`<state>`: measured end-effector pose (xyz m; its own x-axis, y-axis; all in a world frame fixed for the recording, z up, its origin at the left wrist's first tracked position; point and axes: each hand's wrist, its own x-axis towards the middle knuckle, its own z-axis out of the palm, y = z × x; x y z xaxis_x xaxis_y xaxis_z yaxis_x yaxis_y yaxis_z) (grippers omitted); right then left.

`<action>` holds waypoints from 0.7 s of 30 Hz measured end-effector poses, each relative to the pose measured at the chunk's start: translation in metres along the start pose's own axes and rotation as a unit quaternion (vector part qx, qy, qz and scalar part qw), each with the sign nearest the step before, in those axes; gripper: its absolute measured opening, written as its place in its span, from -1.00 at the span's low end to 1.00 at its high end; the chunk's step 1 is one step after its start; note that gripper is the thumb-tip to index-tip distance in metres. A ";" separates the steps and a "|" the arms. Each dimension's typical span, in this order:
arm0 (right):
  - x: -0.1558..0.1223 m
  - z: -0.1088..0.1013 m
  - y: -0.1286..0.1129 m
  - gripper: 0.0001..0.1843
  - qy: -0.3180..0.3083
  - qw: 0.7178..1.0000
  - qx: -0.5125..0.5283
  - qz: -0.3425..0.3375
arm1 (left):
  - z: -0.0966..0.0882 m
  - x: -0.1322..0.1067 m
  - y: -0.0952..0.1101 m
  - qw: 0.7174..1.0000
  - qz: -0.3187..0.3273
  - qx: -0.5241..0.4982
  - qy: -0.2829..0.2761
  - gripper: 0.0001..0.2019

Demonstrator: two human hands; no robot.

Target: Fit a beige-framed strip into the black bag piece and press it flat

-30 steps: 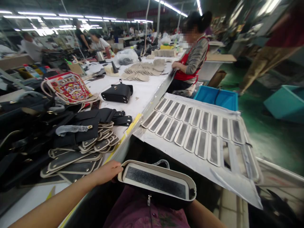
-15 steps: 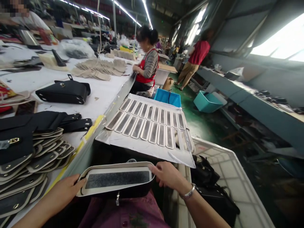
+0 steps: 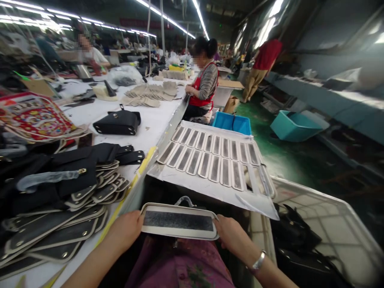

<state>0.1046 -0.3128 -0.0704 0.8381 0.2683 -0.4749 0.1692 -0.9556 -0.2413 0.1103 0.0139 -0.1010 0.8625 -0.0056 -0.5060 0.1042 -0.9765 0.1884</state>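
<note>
My left hand [image 3: 127, 230] and my right hand [image 3: 232, 234] grip opposite ends of a black bag [image 3: 179, 221] just above my lap. Its long oblong side faces me, cream-coloured with a dark strip along the middle and a pale raised rim. Behind its far edge a loop in clear wrapping sticks up. Fingers of both hands are closed on the ends, with some fingertips hidden behind. Beyond the bag lies a white board [image 3: 180, 181] bearing two rows of cream-edged oblong panels [image 3: 214, 170].
Black bag pieces with pale edges [image 3: 51, 228] are heaped on the white table [image 3: 162, 120] at left, near a finished-looking black bag [image 3: 117, 122]. A pale bin [image 3: 327, 216] at right holds black bags. A co-worker in a red apron [image 3: 204, 82] sits ahead; blue crate [image 3: 231, 123] beyond the board.
My view has swung left, so the surroundings sit farther right. The bag has tilted, its oblong side now facing me more squarely. Both hands have kept hold of its ends.
</note>
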 end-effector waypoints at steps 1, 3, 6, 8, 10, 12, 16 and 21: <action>-0.001 0.001 0.000 -0.67 -0.001 1.000 0.019 0.005 | -0.002 -0.001 0.002 1.000 0.000 0.000 0.000 -0.59; -0.003 0.003 0.002 -0.62 0.004 0.997 0.071 0.041 | -0.005 -0.002 0.002 1.000 0.003 -0.011 0.004 -0.62; -0.004 0.007 0.007 -0.60 0.005 0.990 0.111 0.087 | -0.007 0.002 -0.003 0.999 -0.001 -0.037 -0.008 -0.64; -0.004 0.010 0.010 -0.62 0.001 0.990 0.110 0.088 | -0.006 0.005 -0.005 0.998 -0.007 -0.057 -0.032 -0.63; -0.001 0.014 0.011 -0.62 -0.004 0.992 0.096 0.079 | -0.006 0.007 -0.004 0.998 -0.007 -0.058 -0.039 -0.63; 0.002 0.017 0.010 -0.63 -0.002 0.996 0.059 0.066 | -0.005 0.007 0.000 0.999 -0.004 -0.034 -0.016 -0.66; 0.006 0.021 0.010 -0.70 -0.009 0.998 -0.059 0.021 | -0.003 0.005 0.002 1.000 0.010 -0.012 0.022 -0.69; 0.007 0.022 0.013 -0.68 -0.012 0.997 -0.067 0.032 | 0.003 0.002 -0.014 0.975 0.019 -0.217 -0.036 -0.42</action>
<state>0.1015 -0.3202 -0.0951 0.8372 0.2074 -0.5061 0.1847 -0.9782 -0.0952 0.1093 0.0272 -0.1077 0.8345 -0.0694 -0.5466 0.2871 -0.7919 0.5389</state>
